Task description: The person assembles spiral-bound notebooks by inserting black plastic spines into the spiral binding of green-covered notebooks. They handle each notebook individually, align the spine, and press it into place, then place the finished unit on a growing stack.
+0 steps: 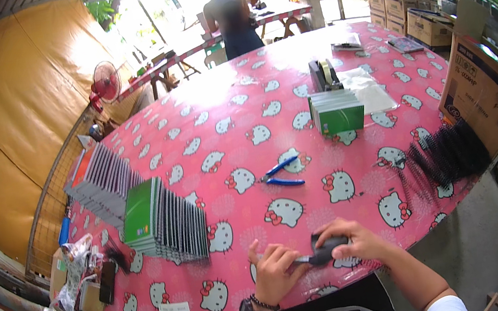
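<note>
Close to the table's near edge, my right hand (352,241) is closed around a dark grey, rounded object (323,248) whose kind I cannot make out. My left hand (275,272), with a watch and a beaded bracelet at its wrist, meets it from the left. Its fingers are closed at a narrow greyish piece beside the dark object; whether the two are joined I cannot tell. Beyond the hands lie blue-handled cutting pliers (283,174), their handles spread. To the left stands a row of green-covered spiral notebooks (165,219).
More notebooks (104,181) stand at the far left, beside plastic-wrapped items (80,260). Black binding coils (448,156) are heaped at right by a cardboard box (478,80). Farther back are green booklets (340,112) and a tape dispenser (324,75). A person (230,15) stands beyond the table.
</note>
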Action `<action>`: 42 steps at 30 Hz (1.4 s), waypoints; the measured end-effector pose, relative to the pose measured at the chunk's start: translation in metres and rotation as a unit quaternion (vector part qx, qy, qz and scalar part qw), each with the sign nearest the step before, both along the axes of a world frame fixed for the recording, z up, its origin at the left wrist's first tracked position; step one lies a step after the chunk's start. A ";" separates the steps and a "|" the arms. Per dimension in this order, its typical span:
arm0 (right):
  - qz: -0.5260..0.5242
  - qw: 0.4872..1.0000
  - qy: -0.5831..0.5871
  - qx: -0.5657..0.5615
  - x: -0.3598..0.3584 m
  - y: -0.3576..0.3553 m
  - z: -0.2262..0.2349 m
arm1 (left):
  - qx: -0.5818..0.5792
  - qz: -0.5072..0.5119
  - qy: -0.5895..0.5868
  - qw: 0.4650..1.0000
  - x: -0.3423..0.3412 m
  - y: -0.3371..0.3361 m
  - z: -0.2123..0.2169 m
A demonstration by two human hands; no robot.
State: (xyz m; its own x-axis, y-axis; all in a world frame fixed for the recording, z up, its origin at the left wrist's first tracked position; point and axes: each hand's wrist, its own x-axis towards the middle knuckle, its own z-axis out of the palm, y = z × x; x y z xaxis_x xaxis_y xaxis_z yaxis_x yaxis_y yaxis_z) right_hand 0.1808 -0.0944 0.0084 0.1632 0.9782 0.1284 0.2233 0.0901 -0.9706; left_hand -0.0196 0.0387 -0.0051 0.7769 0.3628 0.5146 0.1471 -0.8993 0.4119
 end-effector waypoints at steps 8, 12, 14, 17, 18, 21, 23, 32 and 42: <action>-0.158 0.949 -0.266 0.064 0.019 -0.001 -0.007 | -0.002 0.014 -0.003 1.000 0.003 -0.004 0.003; -0.177 0.854 -0.490 -0.011 0.047 -0.003 -0.021 | 0.013 0.029 -0.011 0.999 0.001 -0.009 0.002; -0.172 0.834 -0.523 0.045 0.039 -0.008 0.001 | 0.008 0.048 -0.005 0.999 0.004 -0.009 0.003; -0.017 0.977 -0.211 -0.025 0.021 -0.016 0.029 | 0.018 0.072 0.002 0.997 0.009 -0.019 0.012; -0.016 0.967 -0.251 -0.050 0.011 -0.020 0.034 | 0.026 0.079 0.004 0.997 0.011 -0.021 0.015; -0.008 0.959 -0.261 -0.111 0.009 -0.025 0.021 | -0.018 0.010 -0.005 1.000 0.018 -0.027 0.014; -0.054 0.974 -0.218 -0.028 0.007 -0.030 0.017 | -0.014 0.000 -0.010 1.000 0.021 -0.028 0.017; -0.065 0.982 -0.119 -0.130 -0.003 -0.039 0.031 | -0.011 0.012 0.010 1.000 0.023 -0.032 0.019; -0.140 0.966 -0.203 0.072 -0.008 -0.044 0.015 | -0.019 -0.020 0.011 1.000 0.032 -0.036 0.020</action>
